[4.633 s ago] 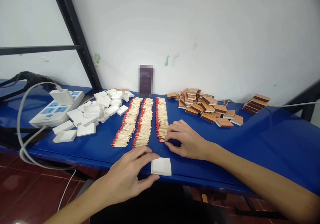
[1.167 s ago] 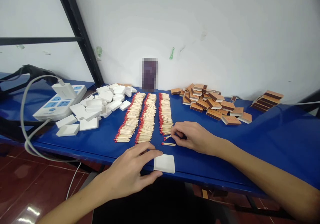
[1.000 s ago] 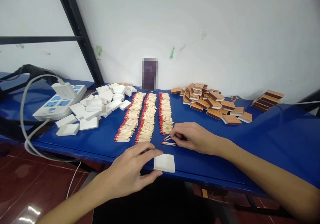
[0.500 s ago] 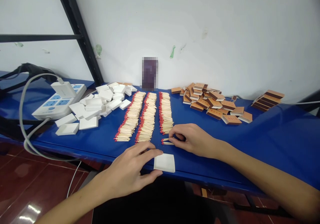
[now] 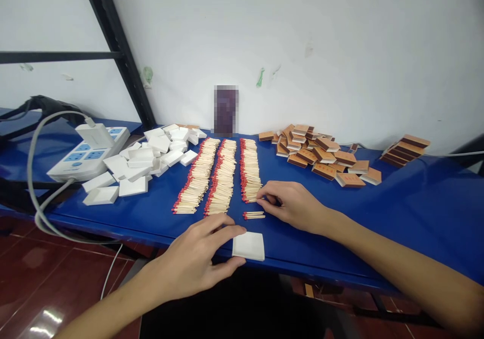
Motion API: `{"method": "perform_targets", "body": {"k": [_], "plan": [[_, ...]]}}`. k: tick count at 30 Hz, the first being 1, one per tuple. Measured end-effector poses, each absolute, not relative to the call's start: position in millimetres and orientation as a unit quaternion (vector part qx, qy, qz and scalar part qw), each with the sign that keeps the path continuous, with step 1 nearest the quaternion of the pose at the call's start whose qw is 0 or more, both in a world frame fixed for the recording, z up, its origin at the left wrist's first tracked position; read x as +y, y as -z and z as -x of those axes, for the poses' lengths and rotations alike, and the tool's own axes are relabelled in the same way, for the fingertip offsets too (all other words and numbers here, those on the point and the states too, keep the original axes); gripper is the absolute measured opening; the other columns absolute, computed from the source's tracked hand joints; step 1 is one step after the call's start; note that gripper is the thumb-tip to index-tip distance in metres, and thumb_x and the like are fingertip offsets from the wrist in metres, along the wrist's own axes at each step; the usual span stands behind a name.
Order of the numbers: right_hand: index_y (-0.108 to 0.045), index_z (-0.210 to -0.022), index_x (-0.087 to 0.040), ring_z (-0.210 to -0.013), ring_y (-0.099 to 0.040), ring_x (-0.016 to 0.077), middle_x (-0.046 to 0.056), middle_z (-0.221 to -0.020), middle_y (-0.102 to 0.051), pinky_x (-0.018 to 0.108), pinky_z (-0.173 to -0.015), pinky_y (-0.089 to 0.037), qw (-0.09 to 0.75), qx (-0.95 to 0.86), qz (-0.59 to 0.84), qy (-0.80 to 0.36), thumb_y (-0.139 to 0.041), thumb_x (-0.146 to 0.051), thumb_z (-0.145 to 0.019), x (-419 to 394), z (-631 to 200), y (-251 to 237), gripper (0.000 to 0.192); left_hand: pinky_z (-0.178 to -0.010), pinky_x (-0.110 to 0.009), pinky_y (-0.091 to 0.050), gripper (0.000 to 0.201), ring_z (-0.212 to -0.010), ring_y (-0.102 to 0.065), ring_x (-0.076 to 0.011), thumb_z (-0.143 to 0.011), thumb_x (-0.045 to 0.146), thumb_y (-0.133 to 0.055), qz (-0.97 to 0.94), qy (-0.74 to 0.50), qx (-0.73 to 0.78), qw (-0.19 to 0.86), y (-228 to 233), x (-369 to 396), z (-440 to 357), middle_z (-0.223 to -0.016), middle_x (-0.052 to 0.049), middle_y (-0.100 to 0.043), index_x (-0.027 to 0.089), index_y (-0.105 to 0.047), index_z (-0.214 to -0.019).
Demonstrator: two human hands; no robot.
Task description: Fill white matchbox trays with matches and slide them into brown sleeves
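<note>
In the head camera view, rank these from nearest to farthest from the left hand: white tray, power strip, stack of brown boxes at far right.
1. white tray, touching the left hand at the table's front edge.
2. power strip, back left.
3. stack of brown boxes, far right by the wall.

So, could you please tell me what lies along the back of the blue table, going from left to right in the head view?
Power strip → pile of white trays → three rows of matches → heap of brown matchbox sleeves → small stack of brown sleeves.
</note>
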State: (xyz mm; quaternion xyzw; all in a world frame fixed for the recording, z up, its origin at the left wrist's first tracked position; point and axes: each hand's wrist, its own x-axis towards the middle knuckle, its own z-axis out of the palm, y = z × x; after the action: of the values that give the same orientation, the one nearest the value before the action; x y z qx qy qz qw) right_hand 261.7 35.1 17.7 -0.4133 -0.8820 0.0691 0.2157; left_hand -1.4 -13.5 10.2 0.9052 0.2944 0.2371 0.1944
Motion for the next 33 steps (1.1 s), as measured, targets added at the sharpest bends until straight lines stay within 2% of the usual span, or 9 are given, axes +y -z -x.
{"method": "perform_targets", "body": {"k": [13, 23, 33], "plan": [[-0.061, -0.082, -0.018, -0.057, -0.045, 0.0099, -0.003, -0.067, -0.055, 0.023, -0.057, -0.032, 0.205, -0.883, 0.417, -0.062, -0.056, -0.020, -0.089, 34.6, -260.5, -19.0, 0.010, -0.092, -0.030, -0.052, 0.034, -0.105, -0.062, -0.0191, -0.091, 0.028, -0.062, -0.905, -0.234, 0.295, 0.199, -10.7, -14.5, 2.2, -0.117, -0.006, -0.060, 0.023, -0.058, -0.125], [-0.065, -0.084, -0.018, -0.059, -0.046, 0.0105, -0.002, -0.066, -0.056, 0.023, -0.060, -0.033, 0.196, -0.894, 0.396, -0.073, -0.054, -0.020, -0.090, 34.3, -261.7, -18.2, 0.012, -0.093, -0.031, -0.051, 0.034, -0.106, -0.061, -0.0196, -0.092, 0.028, -0.062, -0.906, -0.226, 0.298, 0.199, -9.6, -14.6, 2.7, -0.118, -0.007, -0.059, 0.023, -0.057, -0.125], [-0.065, -0.079, -0.018, -0.053, -0.041, 0.0088, -0.004, -0.060, -0.050, 0.023, -0.054, -0.028, 0.177, -0.864, 0.442, -0.166, -0.056, -0.023, -0.089, 26.7, -248.7, -30.1, 0.014, -0.093, -0.031, -0.051, 0.035, -0.106, -0.061, -0.0196, -0.092, 0.029, -0.061, -0.904, -0.215, 0.307, 0.206, -8.8, -14.4, 2.9, -0.120, -0.006, -0.058, 0.025, -0.057, -0.126]]}}
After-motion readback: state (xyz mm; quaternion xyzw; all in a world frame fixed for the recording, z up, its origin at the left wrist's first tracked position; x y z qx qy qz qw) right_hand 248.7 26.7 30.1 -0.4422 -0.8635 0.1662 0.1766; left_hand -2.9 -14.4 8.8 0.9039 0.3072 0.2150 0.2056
